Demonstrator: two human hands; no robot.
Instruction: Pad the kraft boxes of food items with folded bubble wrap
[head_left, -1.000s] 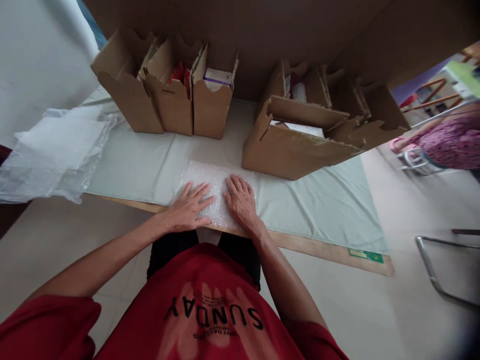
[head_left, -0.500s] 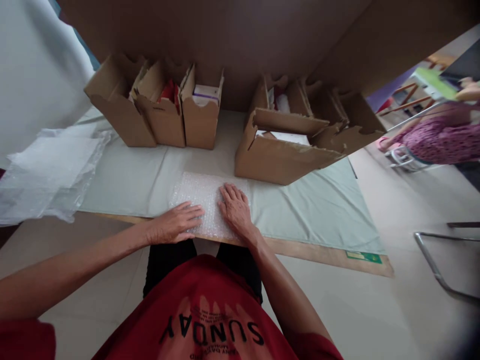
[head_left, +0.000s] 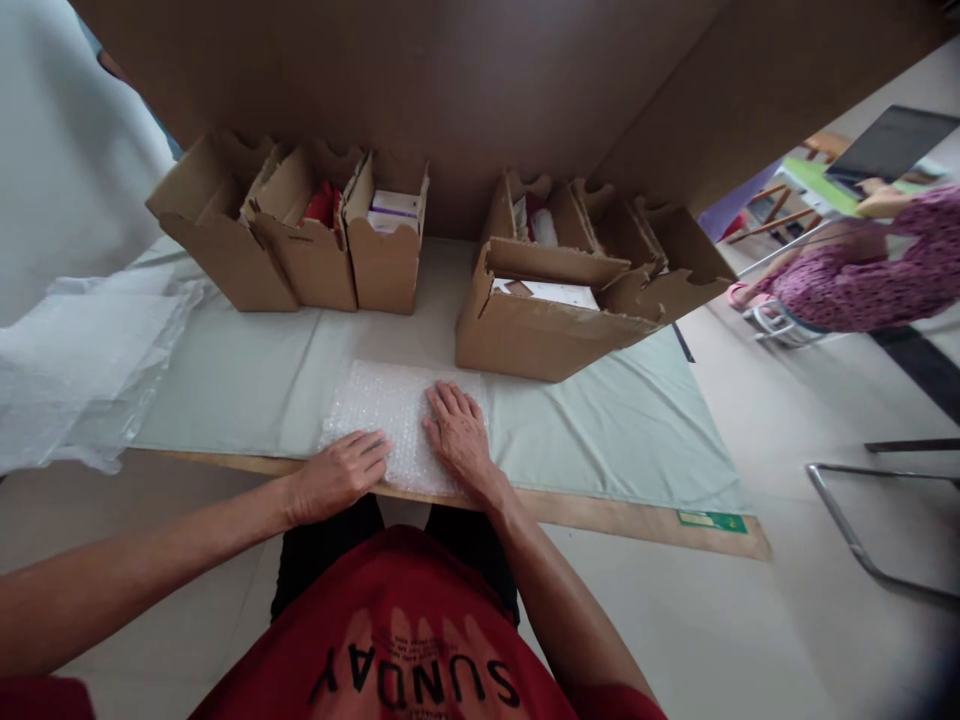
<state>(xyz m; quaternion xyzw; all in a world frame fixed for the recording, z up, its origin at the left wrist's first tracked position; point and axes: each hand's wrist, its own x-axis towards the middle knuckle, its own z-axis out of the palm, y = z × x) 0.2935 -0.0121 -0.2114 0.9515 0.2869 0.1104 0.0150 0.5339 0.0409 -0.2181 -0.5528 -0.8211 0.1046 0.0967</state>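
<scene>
Bracing bubble wrap, already spread along the front edge of the table, beneath a flattened right hand and bent-fingered left hand of unverifiable grip, with remaining work indeterminable.

The bare left arm reaches in low from the left, its bare left hand back upward, fingers close together and lightly bent, thumb hidden. The bare right arm slants forward and inward; the bare right hand lies palm down, fingers extended, thumb angled inward.
</scene>
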